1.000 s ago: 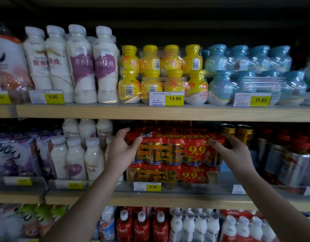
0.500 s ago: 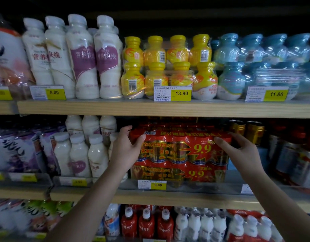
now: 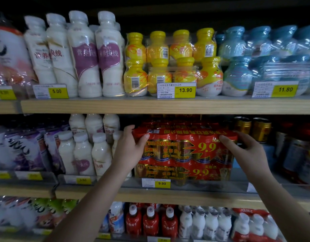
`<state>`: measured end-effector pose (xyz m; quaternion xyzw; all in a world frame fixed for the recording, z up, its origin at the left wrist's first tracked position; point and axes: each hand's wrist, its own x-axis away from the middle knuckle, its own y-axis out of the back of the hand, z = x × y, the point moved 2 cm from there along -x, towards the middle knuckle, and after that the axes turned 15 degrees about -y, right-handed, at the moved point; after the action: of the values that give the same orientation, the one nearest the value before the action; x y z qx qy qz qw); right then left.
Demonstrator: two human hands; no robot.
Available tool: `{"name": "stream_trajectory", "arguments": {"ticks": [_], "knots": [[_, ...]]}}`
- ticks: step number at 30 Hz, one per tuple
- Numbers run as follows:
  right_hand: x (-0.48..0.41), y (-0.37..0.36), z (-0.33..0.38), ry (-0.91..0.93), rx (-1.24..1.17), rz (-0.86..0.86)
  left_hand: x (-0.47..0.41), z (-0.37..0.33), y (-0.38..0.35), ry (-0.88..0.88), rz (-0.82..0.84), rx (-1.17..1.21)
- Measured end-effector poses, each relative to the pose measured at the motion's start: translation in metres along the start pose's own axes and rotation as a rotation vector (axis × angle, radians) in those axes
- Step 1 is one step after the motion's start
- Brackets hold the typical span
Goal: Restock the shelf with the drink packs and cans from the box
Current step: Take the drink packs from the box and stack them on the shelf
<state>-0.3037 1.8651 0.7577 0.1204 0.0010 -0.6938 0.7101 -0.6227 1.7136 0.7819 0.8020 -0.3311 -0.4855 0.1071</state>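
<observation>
Both hands (image 3: 129, 147) apparently around pack (image 3: 184, 147)

Retail shop, drinks aisle.
Wooden shelf boards (image 3: 150, 106) stacked in tiers, each packed with rows of bottled milk drinks (image 3: 84, 55), shrink-wrapped yellow bottle packs (image 3: 170, 63), blue packs (image 3: 255, 58) and gold cans (image 3: 252, 128). Yellow price tags (image 3: 184, 90) reading 5.00, 13.90, 11.80, 9.90 clipped along clear shelf-edge strips.

Two hands (image 3: 129, 151) (image 3: 247, 151), two stacked red can packs (image 3: 184, 147) (image 3: 182, 172), two gold cans (image 3: 242, 125) (image 3: 261, 129) (behind), eight yellow bottles (image 3: 184, 74).
</observation>
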Motion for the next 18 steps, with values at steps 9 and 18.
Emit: {"name": "stream_trajectory", "arguments": {"ticks": [9,18], "knots": [[0.0017,0.0002,-0.0027,0.005,0.015,-0.024,0.0045,-0.0088,0.0003,0.013,-0.033,-0.019],[0.0053,-0.0053,-0.0057,0.019,0.007,-0.015,0.0027,-0.0085,-0.0013,-0.001,-0.005,-0.078]]}}
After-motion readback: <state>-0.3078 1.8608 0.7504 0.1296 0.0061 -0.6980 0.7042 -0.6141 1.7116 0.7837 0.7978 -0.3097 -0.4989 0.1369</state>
